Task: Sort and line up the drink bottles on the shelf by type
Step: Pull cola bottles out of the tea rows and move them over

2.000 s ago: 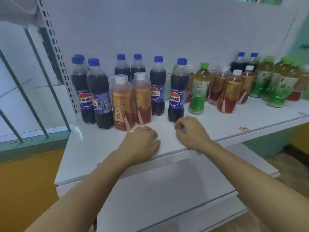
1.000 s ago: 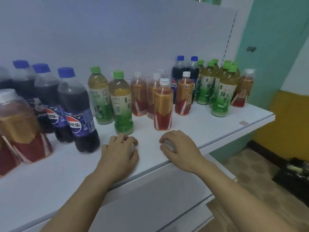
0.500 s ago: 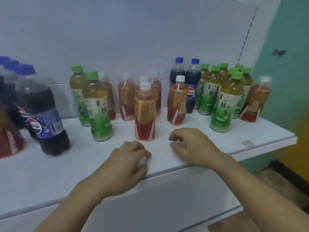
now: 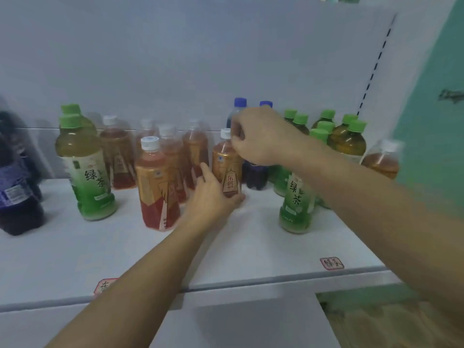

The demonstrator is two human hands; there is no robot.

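Both hands on 东鹏 bottle [image 4: 226, 169]; 绿茶 bottles [image 4: 296, 197] beside.

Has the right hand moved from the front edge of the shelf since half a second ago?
Yes. The right hand has left the shelf edge and gone up and back, to the white cap of an orange bottle.

Bare shelf front [image 4: 251, 247]; bottles [image 4: 155, 184] behind.
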